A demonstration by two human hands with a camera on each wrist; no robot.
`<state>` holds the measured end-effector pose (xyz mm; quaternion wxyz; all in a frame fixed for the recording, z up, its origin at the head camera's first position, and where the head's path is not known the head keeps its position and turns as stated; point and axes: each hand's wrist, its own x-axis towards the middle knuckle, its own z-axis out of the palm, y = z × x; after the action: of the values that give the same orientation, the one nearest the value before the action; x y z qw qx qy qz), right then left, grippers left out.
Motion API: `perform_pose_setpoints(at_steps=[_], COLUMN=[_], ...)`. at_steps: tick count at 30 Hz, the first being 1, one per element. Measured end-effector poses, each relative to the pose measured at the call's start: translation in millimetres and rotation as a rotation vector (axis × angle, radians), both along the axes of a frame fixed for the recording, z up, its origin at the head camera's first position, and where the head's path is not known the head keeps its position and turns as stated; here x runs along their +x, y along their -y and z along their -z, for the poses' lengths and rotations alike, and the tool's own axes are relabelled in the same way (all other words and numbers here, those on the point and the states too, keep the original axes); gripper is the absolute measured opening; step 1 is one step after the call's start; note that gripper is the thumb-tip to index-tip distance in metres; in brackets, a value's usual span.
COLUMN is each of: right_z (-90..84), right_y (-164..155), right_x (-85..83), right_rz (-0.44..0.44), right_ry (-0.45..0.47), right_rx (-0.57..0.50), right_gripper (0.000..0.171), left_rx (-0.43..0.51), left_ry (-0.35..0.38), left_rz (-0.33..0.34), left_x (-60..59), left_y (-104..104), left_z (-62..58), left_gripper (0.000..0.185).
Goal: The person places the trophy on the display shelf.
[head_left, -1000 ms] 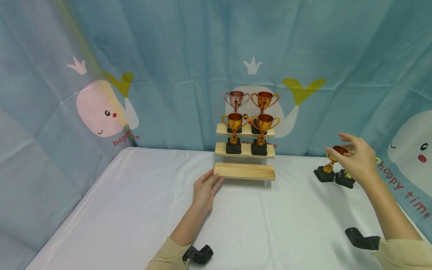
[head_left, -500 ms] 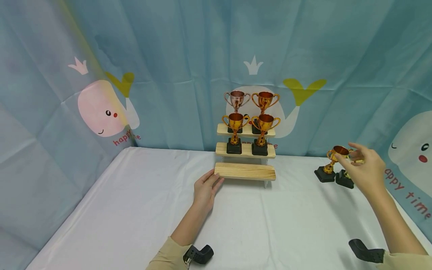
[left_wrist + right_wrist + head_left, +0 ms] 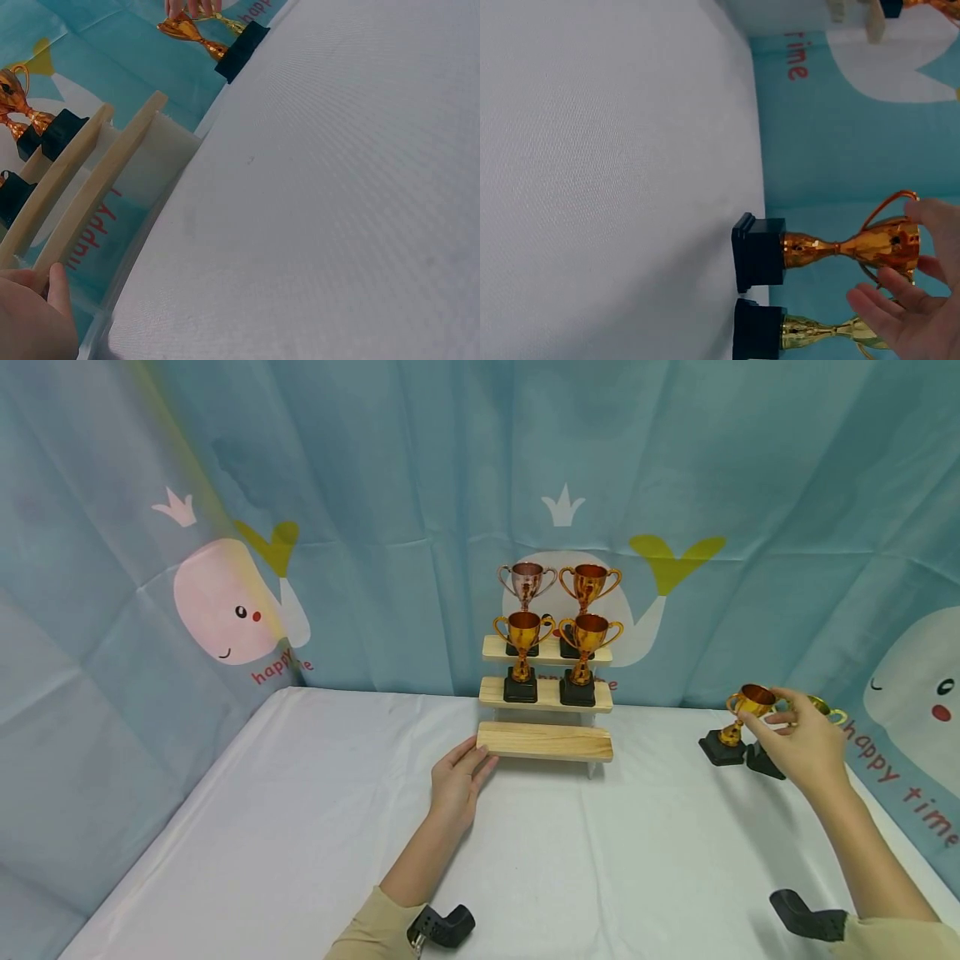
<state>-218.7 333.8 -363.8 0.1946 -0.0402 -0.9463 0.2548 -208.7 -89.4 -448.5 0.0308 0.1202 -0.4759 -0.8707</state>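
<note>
In the head view my left hand [image 3: 452, 783] grips the left end of the bottom step of a small wooden display stand [image 3: 544, 741]. The left wrist view shows the thumb and fingers at that board's end. On the right, my right hand [image 3: 808, 745] has its thumb and fingers around the cup of an orange-gold trophy [image 3: 732, 734], whose black base stands on the table. Just behind the right hand is a yellow-gold trophy [image 3: 802, 332], partly covered by the hand in the head view. Several trophies [image 3: 581, 647] stand on the two upper steps.
A white cloth [image 3: 300, 827] covers the table. Behind it hangs a blue curtain [image 3: 375, 527] with printed whales, close to the stand and both right-hand trophies. The stand's bottom step carries no trophy.
My right hand has come down beside the orange-gold trophy, drifted right, then moved back left, its fingers closing around the cup. The left hand and the stand have stayed put.
</note>
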Motion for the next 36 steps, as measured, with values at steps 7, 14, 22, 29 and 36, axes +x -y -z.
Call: perform_pose_setpoints(at_steps=[7, 14, 22, 29, 36], right_z=[3.6, 8.0, 8.7, 8.6, 8.9], right_y=[1, 2, 6, 12, 24], right_x=[-7.7, -12.2, -17.5, -19.8, -20.4], right_rz=[-0.007, 0.016, 0.03, 0.043, 0.077], right_ry=[0.051, 0.061, 0.034, -0.041, -0.115], right_rx=[-0.061, -0.109, -0.151, -0.117, -0.147], right_gripper=[0.072, 0.074, 0.071, 0.063, 0.058], left_rx=[0.007, -0.001, 0.002, 0.001, -0.004], left_ry=[0.001, 0.0, 0.003, -0.006, -0.001], left_rz=[-0.002, -0.003, -0.004, 0.001, -0.005], left_x=[0.5, -0.2, -1.1, -0.6, 0.1], left_y=[0, -1, -1, -1, -1], left_z=[0.3, 0.2, 0.3, 0.8, 1.5], left_gripper=[0.049, 0.049, 0.049, 0.049, 0.048])
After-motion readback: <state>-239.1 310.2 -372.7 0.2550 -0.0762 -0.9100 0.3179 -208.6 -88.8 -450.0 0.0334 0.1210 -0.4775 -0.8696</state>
